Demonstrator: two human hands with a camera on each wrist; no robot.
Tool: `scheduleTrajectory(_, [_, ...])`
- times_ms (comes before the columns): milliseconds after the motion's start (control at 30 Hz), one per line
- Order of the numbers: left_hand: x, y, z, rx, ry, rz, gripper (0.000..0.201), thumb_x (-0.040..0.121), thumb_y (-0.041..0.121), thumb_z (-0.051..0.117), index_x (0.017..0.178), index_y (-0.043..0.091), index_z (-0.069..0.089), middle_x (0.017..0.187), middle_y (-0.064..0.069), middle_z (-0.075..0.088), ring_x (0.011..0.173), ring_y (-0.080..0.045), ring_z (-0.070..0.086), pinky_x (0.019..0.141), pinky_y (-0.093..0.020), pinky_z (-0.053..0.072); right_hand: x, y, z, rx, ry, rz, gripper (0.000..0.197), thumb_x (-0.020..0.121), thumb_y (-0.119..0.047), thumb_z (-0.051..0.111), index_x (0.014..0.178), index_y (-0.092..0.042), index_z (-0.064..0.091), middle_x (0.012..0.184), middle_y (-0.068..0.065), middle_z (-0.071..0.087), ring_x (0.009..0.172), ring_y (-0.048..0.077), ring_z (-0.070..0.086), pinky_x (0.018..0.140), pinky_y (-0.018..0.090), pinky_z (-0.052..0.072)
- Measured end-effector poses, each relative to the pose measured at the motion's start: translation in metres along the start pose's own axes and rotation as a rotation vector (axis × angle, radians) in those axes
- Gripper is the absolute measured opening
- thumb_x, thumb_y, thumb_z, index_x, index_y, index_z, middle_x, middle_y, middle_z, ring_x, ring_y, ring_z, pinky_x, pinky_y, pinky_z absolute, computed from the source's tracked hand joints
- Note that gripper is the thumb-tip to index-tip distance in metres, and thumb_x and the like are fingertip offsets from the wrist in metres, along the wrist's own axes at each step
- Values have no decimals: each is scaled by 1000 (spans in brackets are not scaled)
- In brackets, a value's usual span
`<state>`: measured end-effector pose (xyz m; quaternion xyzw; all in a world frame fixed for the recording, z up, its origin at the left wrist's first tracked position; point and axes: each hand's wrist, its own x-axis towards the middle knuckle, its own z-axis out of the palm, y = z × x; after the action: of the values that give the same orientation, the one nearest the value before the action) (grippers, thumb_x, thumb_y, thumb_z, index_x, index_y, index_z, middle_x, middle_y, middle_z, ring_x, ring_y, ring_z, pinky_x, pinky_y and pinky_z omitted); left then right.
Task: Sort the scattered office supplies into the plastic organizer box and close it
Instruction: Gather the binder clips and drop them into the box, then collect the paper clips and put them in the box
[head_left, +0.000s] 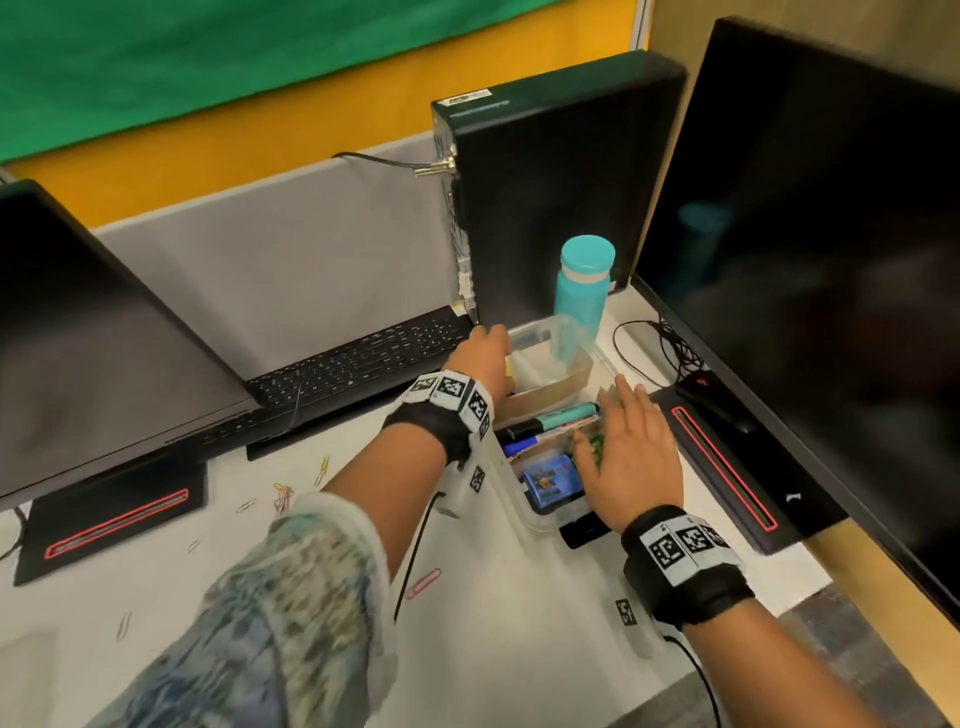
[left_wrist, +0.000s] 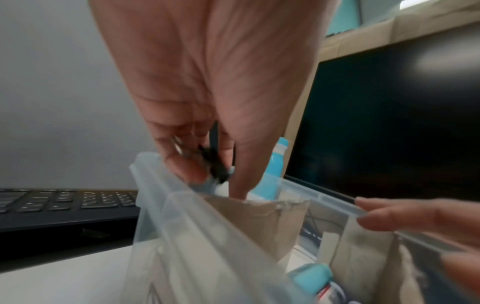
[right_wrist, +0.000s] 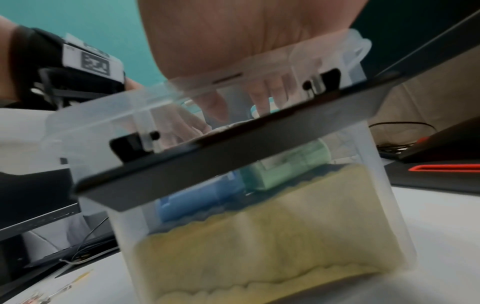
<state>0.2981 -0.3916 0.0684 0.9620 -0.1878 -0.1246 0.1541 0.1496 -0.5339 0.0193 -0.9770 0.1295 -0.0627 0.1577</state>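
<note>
Left hand over far end of box, small clip in its grip.

Left hand (left_wrist: 207, 86) pinches a small black clip (left_wrist: 217, 166) in curled fingertips, directly above the far compartment of the clear box (head_left: 540, 514) on the table (head_left: 498, 613). Right hand (head_left: 631, 457) lies flat, fingers straight, over the box's near-right part. Paper clips (head_left: 283, 493) lie left of the box, nearer the left hand. No legible writing.
</note>
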Motion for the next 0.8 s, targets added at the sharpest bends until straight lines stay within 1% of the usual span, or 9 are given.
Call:
scheduleTrajectory(67, [6,-2,9,5,-12,11,45,79,16,70,118,13,47,120,-15,45,97,-37,59,86,-41,49,0,0,-1,-15,-6,-6,59,93,-46,36,143,-15,34,157,7,19,146,25,12,118,39,10])
scheduleTrajectory(167, [2,-7,14,-21,-23,59,46,83,13,63,126,16,47,125,-13,51,107,-31,57,92,-37,47,0,1,0,-27,-10,-13,55,93,-45,36,140,-17,38,157,7,19,146,25,12,118,39,11])
scheduleTrajectory(267, [-21,-16,6,-131,95,129,41,87,8,54,127,19,49,124,-6,54,112,-22,56,95,-36,47,-1,1,-1,-22,-10,-13,53,93,-43,40,139,-16,40,157,8,20,145,26,13,118,40,11])
scheduleTrajectory(400, [-76,-58,-5,-186,238,184,34,92,14,50,126,22,51,123,4,53,111,-12,52,96,-30,45,0,-6,-5,-31,-52,-1,54,94,-38,42,141,-12,35,157,12,17,146,30,10,118,43,10])
scheduleTrajectory(500, [-122,-114,1,-175,223,76,27,94,20,49,120,25,55,119,9,54,111,-11,52,96,-33,46,-2,-19,-10,2,-68,24,56,94,-34,42,143,-9,31,156,14,17,145,33,8,119,47,6])
scheduleTrajectory(567, [-154,-152,8,-176,201,-23,23,94,20,49,114,28,58,114,12,54,107,-10,53,95,-34,47,-4,-33,-12,35,-66,-10,55,93,-31,45,142,-9,31,155,14,21,145,33,9,119,48,6])
scheduleTrajectory(667, [-198,-196,21,-175,178,-171,22,93,16,52,109,26,61,109,8,56,103,-12,55,93,-34,48,-11,-61,-13,150,-40,-178,51,88,-24,54,136,-15,39,150,9,31,143,30,18,118,49,16])
scheduleTrajectory(733, [-222,-217,29,-186,164,-261,21,92,13,54,108,23,62,110,2,58,102,-17,56,91,-35,48,-18,-82,-8,242,-48,-298,45,87,-24,53,131,-18,46,147,5,36,141,26,23,116,47,24])
scheduleTrajectory(800, [-239,-231,38,-183,151,-296,21,91,12,55,108,22,63,107,0,59,98,-19,56,88,-33,47,-29,-102,5,275,-90,-401,38,89,-24,52,127,-18,50,147,3,35,141,24,25,115,46,28])
